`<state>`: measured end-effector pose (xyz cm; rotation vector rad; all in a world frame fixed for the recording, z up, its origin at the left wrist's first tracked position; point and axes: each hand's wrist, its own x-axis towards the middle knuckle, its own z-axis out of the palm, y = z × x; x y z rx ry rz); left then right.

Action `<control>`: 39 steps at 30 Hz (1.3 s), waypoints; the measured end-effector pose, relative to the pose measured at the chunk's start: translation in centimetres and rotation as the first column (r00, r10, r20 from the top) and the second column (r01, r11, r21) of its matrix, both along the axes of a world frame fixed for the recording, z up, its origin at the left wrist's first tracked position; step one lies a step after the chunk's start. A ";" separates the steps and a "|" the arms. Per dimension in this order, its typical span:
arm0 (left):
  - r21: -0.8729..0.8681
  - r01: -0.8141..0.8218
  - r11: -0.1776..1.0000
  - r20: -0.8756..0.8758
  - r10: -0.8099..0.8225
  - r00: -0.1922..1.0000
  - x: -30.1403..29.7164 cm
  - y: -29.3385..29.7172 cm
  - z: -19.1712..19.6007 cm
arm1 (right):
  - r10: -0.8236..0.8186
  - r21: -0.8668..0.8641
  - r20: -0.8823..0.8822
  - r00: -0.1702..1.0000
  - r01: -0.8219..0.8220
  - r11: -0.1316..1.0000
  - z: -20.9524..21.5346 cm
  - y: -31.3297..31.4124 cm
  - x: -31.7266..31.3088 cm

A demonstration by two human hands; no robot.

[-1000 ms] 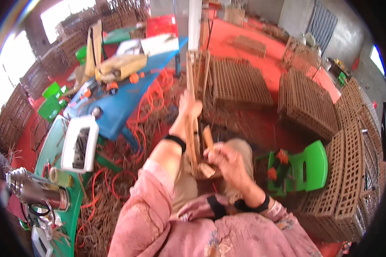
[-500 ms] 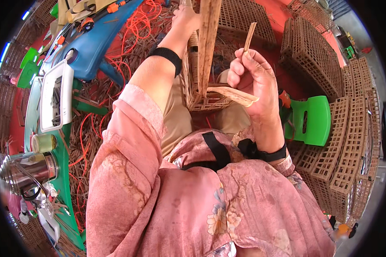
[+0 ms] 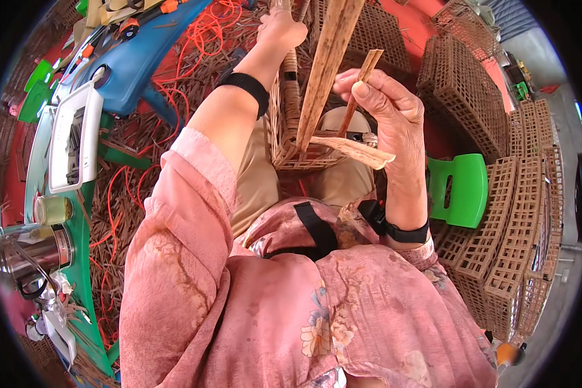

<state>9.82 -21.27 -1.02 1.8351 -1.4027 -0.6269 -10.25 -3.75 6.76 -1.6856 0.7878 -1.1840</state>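
A partly woven brown basket [image 3: 290,132] rests on my lap, with tall flat strips [image 3: 326,61] rising from it. My left hand [image 3: 281,29] grips the basket's far upper edge, arm stretched out. My right hand [image 3: 387,110] is raised beside the strips, fingers pinched on a thin brown cane strip [image 3: 359,84]; a wider flat strip [image 3: 352,149] juts out under its palm. Both wrists wear black bands.
Stacks of woven lattice crates [image 3: 504,213] fill the right side, beside a green plastic stool [image 3: 462,187]. On the left stand a blue bench [image 3: 136,58] with tools, a white tray [image 3: 74,139], a steel kettle [image 3: 26,249] and a jar [image 3: 53,210]. Orange cord and cane litter the floor [image 3: 119,207].
The view has tipped downward and closer to my lap. My right hand lifted from the basket's base with the thin strip pinched; my left hand stayed on the basket's top.
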 end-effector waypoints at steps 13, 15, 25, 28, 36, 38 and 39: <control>-0.420 0.522 0.742 0.079 -0.543 0.836 -4.4 16.3 3.4 | 0.009 0.509 0.467 0.884 -0.277 0.815 -1.9 1.5 -0.1; -0.356 0.525 0.773 0.274 -0.451 0.849 -4.8 17.1 3.5 | -0.062 0.516 0.517 0.854 -0.253 0.819 -2.1 1.5 -0.1; -0.152 0.632 0.760 0.700 -0.369 0.612 -4.9 17.7 3.8 | -0.098 0.540 0.408 0.908 -0.153 0.828 -0.1 3.0 -0.2; -0.105 0.605 0.790 0.699 -0.374 0.609 -5.3 17.5 3.7 | -0.119 0.555 0.372 0.921 -0.118 0.823 1.2 3.6 0.1; -0.185 0.545 0.818 0.542 -0.378 0.751 -5.3 17.3 3.1 | -0.105 0.496 0.282 0.954 -0.051 0.867 5.4 6.3 0.2; -0.192 0.528 0.827 0.518 -0.372 0.770 -5.1 17.3 2.8 | -0.099 0.493 0.244 0.965 -0.035 0.869 6.7 7.3 0.3; -0.244 0.502 0.830 0.478 -0.347 0.807 -5.0 17.3 2.8 | -0.089 0.481 0.226 0.970 -0.032 0.876 7.2 7.7 0.3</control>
